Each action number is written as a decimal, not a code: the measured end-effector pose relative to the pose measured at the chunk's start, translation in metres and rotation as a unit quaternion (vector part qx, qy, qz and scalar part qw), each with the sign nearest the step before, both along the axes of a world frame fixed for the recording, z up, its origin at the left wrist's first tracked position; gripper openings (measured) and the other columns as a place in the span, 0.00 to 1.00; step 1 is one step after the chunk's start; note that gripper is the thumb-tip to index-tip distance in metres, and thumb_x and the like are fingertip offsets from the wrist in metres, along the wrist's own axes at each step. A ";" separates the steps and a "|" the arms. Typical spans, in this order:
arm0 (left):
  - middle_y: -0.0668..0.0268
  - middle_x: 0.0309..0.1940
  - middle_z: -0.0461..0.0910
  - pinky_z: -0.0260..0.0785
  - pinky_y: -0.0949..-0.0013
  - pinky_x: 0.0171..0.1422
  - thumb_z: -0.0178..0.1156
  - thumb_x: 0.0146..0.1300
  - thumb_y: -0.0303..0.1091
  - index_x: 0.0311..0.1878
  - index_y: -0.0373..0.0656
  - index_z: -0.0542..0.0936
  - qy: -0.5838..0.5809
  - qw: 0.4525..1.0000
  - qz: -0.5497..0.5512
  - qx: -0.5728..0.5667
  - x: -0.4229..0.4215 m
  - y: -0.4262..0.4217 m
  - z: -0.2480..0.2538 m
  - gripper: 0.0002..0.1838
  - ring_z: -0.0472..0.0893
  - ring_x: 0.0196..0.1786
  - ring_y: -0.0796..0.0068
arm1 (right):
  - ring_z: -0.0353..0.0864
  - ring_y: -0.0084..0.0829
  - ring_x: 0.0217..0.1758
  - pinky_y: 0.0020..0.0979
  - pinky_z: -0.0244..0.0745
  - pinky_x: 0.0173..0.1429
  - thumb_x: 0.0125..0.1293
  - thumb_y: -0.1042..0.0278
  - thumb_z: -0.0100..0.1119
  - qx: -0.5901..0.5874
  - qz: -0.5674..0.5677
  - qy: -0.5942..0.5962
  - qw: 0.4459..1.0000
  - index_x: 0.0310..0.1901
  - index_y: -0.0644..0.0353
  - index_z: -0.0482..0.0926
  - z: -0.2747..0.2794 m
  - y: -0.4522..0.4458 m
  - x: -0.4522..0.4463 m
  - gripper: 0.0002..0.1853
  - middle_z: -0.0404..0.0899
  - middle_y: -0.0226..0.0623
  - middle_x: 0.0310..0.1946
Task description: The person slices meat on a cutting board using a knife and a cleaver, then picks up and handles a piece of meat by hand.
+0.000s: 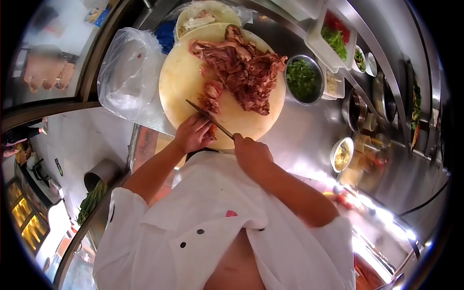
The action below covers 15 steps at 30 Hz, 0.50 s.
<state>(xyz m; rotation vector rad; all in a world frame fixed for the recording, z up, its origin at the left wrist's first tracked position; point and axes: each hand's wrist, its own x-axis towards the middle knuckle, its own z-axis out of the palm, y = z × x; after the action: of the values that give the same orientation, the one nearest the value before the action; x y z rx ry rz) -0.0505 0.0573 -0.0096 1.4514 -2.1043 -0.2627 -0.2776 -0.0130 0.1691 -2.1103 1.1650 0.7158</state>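
A thick round cutting board [174, 87] lies in front of me, with a large heap of reddish-brown meat [244, 67] across its far half. A smaller piece of meat [211, 96] sits nearer, just beyond the knife. My right hand [253, 153] grips the handle of a knife [208, 116], whose blade slants away to the left over the board. Close beside the blade, my left hand [193, 133] presses its bent fingers onto a small chunk of meat [210, 134] at the board's near edge. The fingers partly cover that chunk.
Right of the board stand a metal bowl of chopped greens [303, 79] and a white container with greens and red pieces [336, 38]. A bowl of yellowish food [342, 154] is farther right. Clear plastic bags [130, 72] lie at the left, and a metal counter [299, 130] surrounds the board.
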 end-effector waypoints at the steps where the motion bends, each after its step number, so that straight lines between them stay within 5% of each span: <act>1: 0.60 0.62 0.82 0.74 0.50 0.74 0.75 0.57 0.52 0.60 0.38 0.88 0.002 1.000 0.002 0.002 0.000 0.000 0.000 0.33 0.78 0.69 0.48 | 0.91 0.54 0.42 0.51 0.87 0.46 0.77 0.73 0.51 0.001 0.002 0.001 1.000 0.61 0.64 0.72 0.000 -0.001 0.001 0.14 0.86 0.54 0.45; 15: 0.60 0.64 0.83 0.75 0.50 0.74 0.74 0.56 0.52 0.59 0.39 0.88 0.008 1.000 0.009 0.022 0.001 0.001 -0.003 0.33 0.78 0.69 0.47 | 0.92 0.54 0.42 0.50 0.89 0.46 0.74 0.73 0.56 -0.061 0.035 -0.094 0.993 0.58 0.65 0.72 -0.055 -0.017 0.036 0.14 0.87 0.53 0.43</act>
<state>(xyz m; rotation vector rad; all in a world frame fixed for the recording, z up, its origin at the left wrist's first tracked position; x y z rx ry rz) -0.0496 0.0579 -0.0129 1.4883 -2.0840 -0.3141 -0.2419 -0.0301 0.1143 -2.2741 1.0606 0.4743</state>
